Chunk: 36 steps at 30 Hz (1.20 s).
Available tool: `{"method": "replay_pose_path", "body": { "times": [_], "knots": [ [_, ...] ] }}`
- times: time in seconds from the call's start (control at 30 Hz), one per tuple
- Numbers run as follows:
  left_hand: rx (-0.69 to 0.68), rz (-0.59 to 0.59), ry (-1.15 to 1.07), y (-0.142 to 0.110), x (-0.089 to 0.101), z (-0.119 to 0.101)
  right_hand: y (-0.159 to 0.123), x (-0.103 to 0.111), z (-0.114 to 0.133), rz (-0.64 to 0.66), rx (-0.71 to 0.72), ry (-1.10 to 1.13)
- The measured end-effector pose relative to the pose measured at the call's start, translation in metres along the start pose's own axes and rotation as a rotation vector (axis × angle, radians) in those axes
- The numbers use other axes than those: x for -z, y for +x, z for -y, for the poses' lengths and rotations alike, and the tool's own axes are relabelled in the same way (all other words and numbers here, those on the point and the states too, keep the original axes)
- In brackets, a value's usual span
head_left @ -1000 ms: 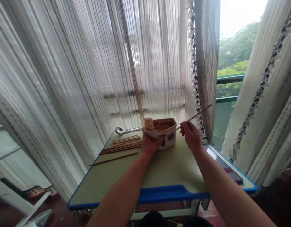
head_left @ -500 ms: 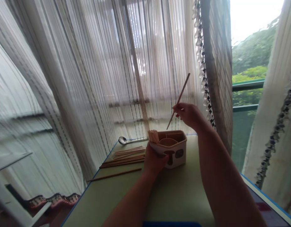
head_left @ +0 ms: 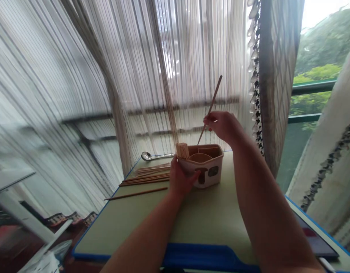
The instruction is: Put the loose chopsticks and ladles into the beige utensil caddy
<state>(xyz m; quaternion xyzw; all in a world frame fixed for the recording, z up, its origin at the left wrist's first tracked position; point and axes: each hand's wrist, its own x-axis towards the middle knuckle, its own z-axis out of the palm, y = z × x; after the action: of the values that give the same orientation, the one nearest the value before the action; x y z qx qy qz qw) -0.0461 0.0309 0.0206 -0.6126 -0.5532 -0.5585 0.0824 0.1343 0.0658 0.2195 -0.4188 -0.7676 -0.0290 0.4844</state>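
Note:
My right hand (head_left: 220, 123) pinches a single wooden chopstick (head_left: 214, 99), tilted, its lower tip at the back rim of a utensil holder (head_left: 211, 175). The holder is a light box with a brown inside, split by dividers. Around its left side my left hand (head_left: 182, 178) is wrapped, the thumb across the front. A bundle of pale sticks (head_left: 182, 151) stands upright in the holder's left compartment. Left of the holder lie several brown chopsticks (head_left: 146, 181), paler wrapped sticks (head_left: 152, 169) and one separate chopstick (head_left: 136, 193).
A metal slotted ladle (head_left: 147, 156) lies along the back edge of the pale green table (head_left: 209, 223), which has blue edging. On the right a flat dark-screened device (head_left: 314, 235) rests near the edge. Sheer curtains (head_left: 135, 68) hang behind the table.
My right hand has lowered the chopstick toward the holder, so its tip now reaches the back rim. My left hand keeps its grip. The camera view has shifted and tilted downward.

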Motion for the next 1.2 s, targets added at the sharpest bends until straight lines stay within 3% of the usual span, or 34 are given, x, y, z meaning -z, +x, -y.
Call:
{"method": "replay_pose_path", "body": {
  "times": [0.17,0.33,0.47,0.67,1.0,1.1,1.2],
  "knots": [
    [-0.033,0.015,0.034,0.001,0.000,0.002,0.000,-0.006,0.001,0.120,0.028,-0.079],
    [-0.064,-0.044,0.057,0.003,0.003,0.002,-0.004,0.002,0.014,0.035,0.019,-0.111],
    [-0.060,-0.038,0.049,0.002,0.006,-0.002,-0.008,0.005,0.019,0.041,0.002,-0.149],
    [-0.046,-0.042,0.084,0.004,0.007,-0.006,-0.004,-0.009,0.010,0.159,-0.006,-0.149],
    [-0.045,-0.027,0.124,0.003,0.004,-0.004,0.002,-0.023,-0.004,0.170,-0.053,-0.136],
    [-0.035,-0.024,0.153,0.003,0.004,-0.006,0.002,-0.035,-0.011,0.248,-0.081,-0.206],
    [-0.037,-0.013,0.169,0.003,0.005,-0.008,0.000,-0.046,-0.016,0.434,-0.101,-0.296]
  ]
}}
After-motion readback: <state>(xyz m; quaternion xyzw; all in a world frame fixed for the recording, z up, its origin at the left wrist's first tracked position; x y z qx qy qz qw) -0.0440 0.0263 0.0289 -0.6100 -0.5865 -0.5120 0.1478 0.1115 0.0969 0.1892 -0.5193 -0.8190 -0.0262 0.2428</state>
